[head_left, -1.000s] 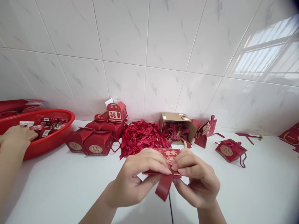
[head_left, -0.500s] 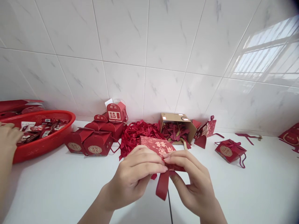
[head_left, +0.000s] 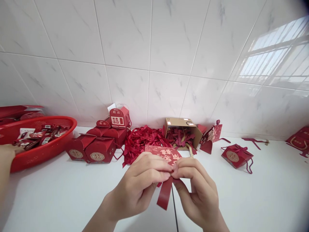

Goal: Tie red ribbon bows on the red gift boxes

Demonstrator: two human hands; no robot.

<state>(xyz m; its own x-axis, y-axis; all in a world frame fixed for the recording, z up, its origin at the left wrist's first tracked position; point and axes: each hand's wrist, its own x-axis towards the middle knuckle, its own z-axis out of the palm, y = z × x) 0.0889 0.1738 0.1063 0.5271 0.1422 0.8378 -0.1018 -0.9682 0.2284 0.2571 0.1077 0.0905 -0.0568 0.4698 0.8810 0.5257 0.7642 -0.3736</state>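
My left hand point(head_left: 137, 187) and my right hand point(head_left: 198, 190) meet low in the middle over the white counter point(head_left: 60, 199). Both pinch a flat red paper box point(head_left: 166, 154) printed with gold characters, its far end tilted up toward the wall. A red ribbon point(head_left: 164, 196) hangs down from between my fingertips. Both hands are closed on the box.
A red basket point(head_left: 38, 151) of wrapped sweets sits at the left, with another person's hand point(head_left: 6, 154) at its edge. Folded red boxes point(head_left: 100, 146), a pile of red ribbons point(head_left: 142, 141), an open cardboard box point(head_left: 183, 129) and more red boxes point(head_left: 236, 156) line the tiled wall.
The red box has tipped up and shifted a little left in my fingers. The other person's hand has drawn back from the basket toward the left edge.
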